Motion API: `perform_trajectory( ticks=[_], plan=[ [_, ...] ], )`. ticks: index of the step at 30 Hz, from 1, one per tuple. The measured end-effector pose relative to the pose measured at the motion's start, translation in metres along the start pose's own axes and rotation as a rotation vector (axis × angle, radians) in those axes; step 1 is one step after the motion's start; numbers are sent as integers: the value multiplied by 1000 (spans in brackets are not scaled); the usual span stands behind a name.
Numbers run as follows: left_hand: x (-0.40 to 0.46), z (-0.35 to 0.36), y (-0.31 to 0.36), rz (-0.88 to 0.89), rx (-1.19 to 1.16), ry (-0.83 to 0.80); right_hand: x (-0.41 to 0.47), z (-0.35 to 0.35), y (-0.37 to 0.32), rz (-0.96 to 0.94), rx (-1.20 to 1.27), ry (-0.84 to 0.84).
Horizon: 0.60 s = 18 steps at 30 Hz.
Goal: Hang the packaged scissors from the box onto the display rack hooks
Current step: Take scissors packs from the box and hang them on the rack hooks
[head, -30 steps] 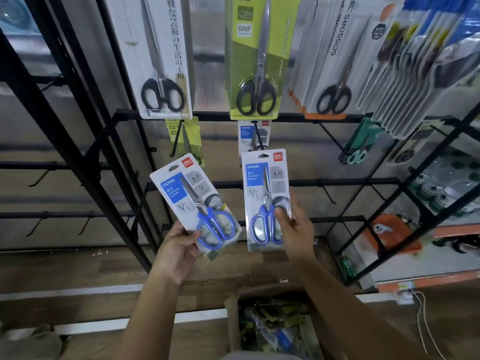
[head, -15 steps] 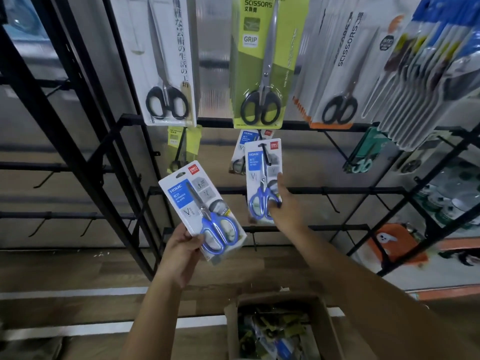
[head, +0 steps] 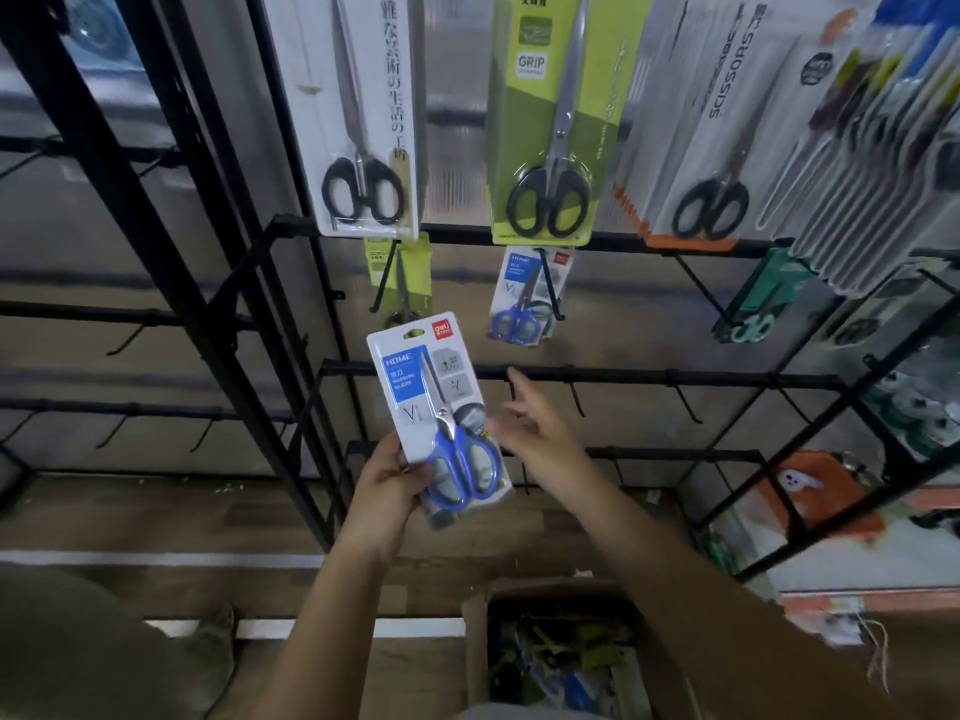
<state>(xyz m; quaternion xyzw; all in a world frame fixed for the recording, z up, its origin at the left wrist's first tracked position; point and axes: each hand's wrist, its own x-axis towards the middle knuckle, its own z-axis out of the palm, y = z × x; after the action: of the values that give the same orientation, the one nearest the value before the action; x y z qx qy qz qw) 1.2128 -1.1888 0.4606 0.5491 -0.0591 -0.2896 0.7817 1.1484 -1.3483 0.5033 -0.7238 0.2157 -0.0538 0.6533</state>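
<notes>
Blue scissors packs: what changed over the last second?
The right hand carried its pack up, left it hanging on the hook as the hung pack, and has drawn back empty, fingers open, beside the held pack. The left hand still grips that pack, now more upright. The box is unchanged.

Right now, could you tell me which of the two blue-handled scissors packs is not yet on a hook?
The nearer blue-handled pack, gripped by the left hand; the other blue-handled pack already hangs from a rack hook.
</notes>
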Motion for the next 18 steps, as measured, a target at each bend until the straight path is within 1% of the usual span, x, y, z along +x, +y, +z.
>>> perform_trajectory(
  ticks=[1,3,5,7,9,12,14,16,18],
  plan=[
    [0,3,0,8,11,-17,-6,4,5,-6,39,-68],
    [0,10,-2,14,53,-40,-14,6,14,-50,17,-93],
    [-1,20,-2,23,124,-61,-20,1,17,-83,-38,-36],
    [-1,31,-2,68,246,-97,-24,-9,19,-105,-16,42],
    [-2,42,1,154,453,-115,-27,-20,20,-130,6,125],
    [-1,58,11,325,841,-111,-27,-33,21,-183,-22,286],
    [-1,65,15,417,1017,-99,-26,-39,22,-171,-47,381],
    [1,70,16,471,1151,-79,-23,-45,23,-136,-68,410],
    [1,73,14,471,1238,-94,-22,-48,25,-110,-131,371]
  ],
)
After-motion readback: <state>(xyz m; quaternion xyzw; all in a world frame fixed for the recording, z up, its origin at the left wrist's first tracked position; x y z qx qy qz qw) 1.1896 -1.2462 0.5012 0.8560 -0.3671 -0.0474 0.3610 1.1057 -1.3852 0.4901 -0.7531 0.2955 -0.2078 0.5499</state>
